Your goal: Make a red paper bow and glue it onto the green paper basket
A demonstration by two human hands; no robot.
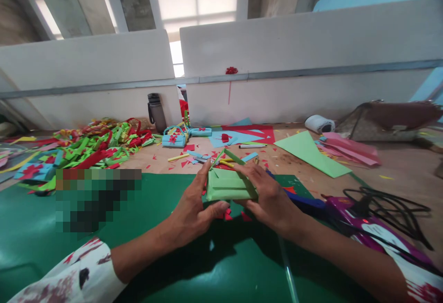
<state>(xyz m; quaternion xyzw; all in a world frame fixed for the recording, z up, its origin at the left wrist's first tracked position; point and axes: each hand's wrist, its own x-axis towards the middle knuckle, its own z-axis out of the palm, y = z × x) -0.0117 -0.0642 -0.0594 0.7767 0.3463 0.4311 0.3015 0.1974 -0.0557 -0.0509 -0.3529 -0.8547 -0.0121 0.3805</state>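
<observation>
A small light-green folded paper handbag with thin strip handles is held up between my hands, over the green mat. My left hand has its index finger along the bag's left side, and the thumb sticks out just below it. Gripping the right side is my right hand, with fingers over the top and the thumb at the lower edge. Behind the bag, partly hidden, lie pens and small tools among red paper scraps.
Green and red paper strips heap at the left. Blue paper bags and a dark bottle stand at the back. On the right are a green paper sheet, a purple power strip with cables, and a brown handbag.
</observation>
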